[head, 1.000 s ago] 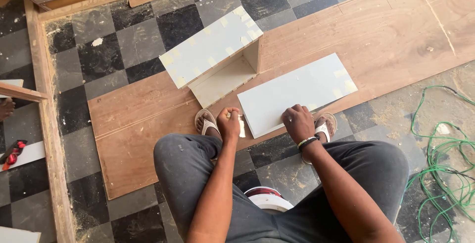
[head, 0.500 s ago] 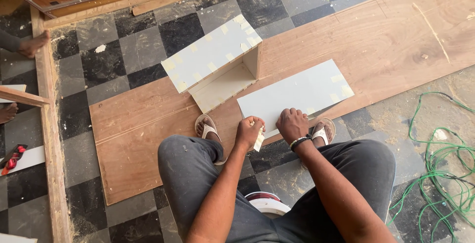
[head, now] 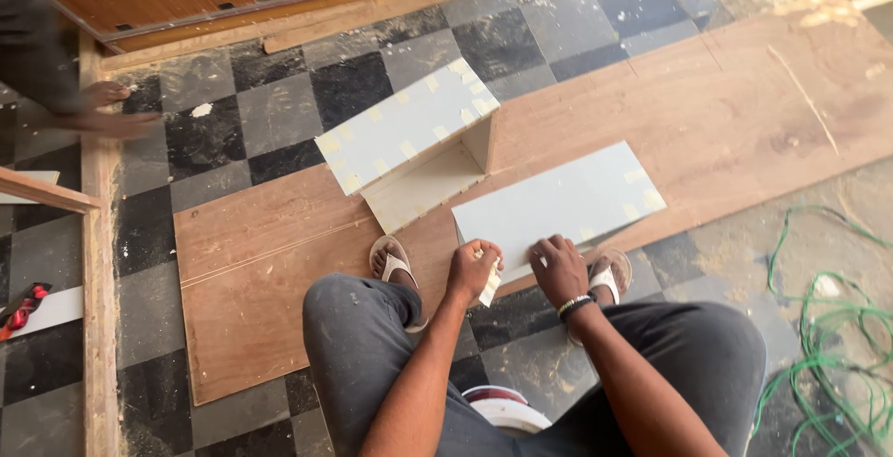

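One flat pale panel [head: 556, 204] lay on one plywood sheet [head: 270, 271]. Left hand [head: 473, 271] gripped one tape strip [head: 490, 282] at the panel's 7 o'clock corner. Right hand [head: 558, 269] pressed flat, ungripping, on its near edge. One box [head: 409, 141] of two joined panels stood at 10 o'clock. Two sandals [head: 391, 260] showed.

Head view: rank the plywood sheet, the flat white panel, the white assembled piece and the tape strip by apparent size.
1. Plywood sheet, by far the largest.
2. and 3. Flat white panel and white assembled piece: look alike, unranked.
4. Tape strip, smallest, in the left hand.
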